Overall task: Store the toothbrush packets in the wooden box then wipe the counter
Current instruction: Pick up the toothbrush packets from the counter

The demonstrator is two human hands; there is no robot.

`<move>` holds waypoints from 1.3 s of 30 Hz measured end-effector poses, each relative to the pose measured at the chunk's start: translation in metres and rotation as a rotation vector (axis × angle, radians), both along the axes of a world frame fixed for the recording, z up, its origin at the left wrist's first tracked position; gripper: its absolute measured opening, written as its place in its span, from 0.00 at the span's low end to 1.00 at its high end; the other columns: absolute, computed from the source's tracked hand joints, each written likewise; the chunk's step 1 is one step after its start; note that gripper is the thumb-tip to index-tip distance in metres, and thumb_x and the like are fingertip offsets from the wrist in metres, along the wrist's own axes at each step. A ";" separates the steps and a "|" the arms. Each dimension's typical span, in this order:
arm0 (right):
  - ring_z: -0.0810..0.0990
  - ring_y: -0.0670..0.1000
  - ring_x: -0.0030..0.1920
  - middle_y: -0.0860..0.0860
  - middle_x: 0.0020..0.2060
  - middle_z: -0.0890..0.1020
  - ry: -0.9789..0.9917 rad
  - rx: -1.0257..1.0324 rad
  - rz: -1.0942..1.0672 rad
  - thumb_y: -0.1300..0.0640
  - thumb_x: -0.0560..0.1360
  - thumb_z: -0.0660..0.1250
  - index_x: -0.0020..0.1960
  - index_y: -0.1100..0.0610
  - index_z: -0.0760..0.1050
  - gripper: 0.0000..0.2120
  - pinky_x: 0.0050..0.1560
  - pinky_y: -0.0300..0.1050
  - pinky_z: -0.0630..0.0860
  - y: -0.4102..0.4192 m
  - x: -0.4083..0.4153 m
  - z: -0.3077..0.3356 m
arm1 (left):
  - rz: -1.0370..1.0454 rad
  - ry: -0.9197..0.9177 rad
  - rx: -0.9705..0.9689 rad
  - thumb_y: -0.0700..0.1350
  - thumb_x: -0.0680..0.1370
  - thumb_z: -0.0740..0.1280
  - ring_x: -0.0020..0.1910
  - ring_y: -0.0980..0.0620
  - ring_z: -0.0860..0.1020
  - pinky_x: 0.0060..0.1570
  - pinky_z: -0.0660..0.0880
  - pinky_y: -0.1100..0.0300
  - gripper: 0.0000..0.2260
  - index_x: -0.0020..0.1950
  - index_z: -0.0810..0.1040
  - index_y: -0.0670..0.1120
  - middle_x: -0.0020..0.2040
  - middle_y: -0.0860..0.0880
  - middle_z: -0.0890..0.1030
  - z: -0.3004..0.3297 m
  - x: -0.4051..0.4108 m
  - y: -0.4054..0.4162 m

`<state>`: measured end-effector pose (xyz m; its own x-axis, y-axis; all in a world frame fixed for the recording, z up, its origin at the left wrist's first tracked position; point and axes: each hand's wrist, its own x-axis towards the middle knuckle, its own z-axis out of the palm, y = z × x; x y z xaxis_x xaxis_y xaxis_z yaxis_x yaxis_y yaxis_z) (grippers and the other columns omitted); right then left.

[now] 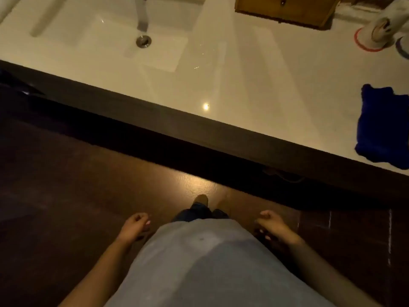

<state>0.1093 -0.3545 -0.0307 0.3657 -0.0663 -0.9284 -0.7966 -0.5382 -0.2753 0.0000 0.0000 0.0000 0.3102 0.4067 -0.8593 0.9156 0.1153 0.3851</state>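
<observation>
A wooden box (285, 8) with a dark knob stands at the back of the white counter (254, 80), cut off by the top edge. A crumpled blue cloth (382, 127) lies on the counter near its front edge at the far right. No toothbrush packets are visible. My left hand (135, 227) hangs low beside my body, fingers loosely curled around nothing. My right hand (271, 224) hangs on the other side, also loosely curled and empty. Both hands are well short of the counter.
A sink basin (106, 41) with a chrome tap (142, 14) and drain is set into the counter at the left. White items on a red-rimmed disc (371, 38) stand at the back right. A dark cabinet front (199, 134) runs below; the floor is dark.
</observation>
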 end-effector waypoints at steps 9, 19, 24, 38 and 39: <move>0.73 0.55 0.38 0.55 0.35 0.73 -0.092 -0.024 0.334 0.64 0.75 0.63 0.47 0.61 0.69 0.03 0.31 0.42 0.68 0.046 0.027 0.012 | 0.268 -0.017 0.024 0.42 0.79 0.61 0.50 0.45 0.75 0.52 0.70 0.52 0.05 0.51 0.75 0.44 0.49 0.43 0.77 -0.005 -0.075 -0.004; 0.66 0.51 0.30 0.54 0.31 0.66 -0.146 0.020 0.561 0.63 0.77 0.61 0.38 0.58 0.63 0.10 0.31 0.43 0.62 0.154 0.007 0.013 | 0.547 -0.039 -0.015 0.37 0.79 0.61 0.46 0.44 0.75 0.41 0.72 0.57 0.12 0.61 0.72 0.35 0.51 0.40 0.76 -0.019 -0.164 0.044; 0.65 0.51 0.28 0.54 0.28 0.68 -0.174 -0.058 0.608 0.62 0.77 0.61 0.36 0.59 0.66 0.11 0.32 0.43 0.63 0.215 -0.039 -0.006 | 0.530 -0.019 -0.018 0.40 0.79 0.60 0.36 0.50 0.74 0.32 0.67 0.60 0.11 0.61 0.73 0.39 0.39 0.47 0.75 -0.018 -0.205 0.123; 0.78 0.57 0.41 0.58 0.42 0.78 -0.190 -0.095 0.698 0.60 0.75 0.65 0.56 0.62 0.72 0.12 0.40 0.51 0.76 0.428 -0.040 -0.019 | 0.559 -0.031 -0.002 0.37 0.80 0.58 0.37 0.52 0.73 0.26 0.73 0.67 0.15 0.65 0.69 0.35 0.48 0.42 0.75 -0.029 -0.217 0.302; 0.78 0.57 0.42 0.57 0.44 0.77 -0.198 -0.082 0.733 0.59 0.75 0.65 0.58 0.62 0.71 0.13 0.42 0.51 0.76 0.451 -0.033 -0.019 | 0.549 -0.013 -0.018 0.39 0.80 0.58 0.37 0.52 0.74 0.27 0.73 0.66 0.15 0.65 0.69 0.36 0.51 0.41 0.76 -0.028 -0.217 0.312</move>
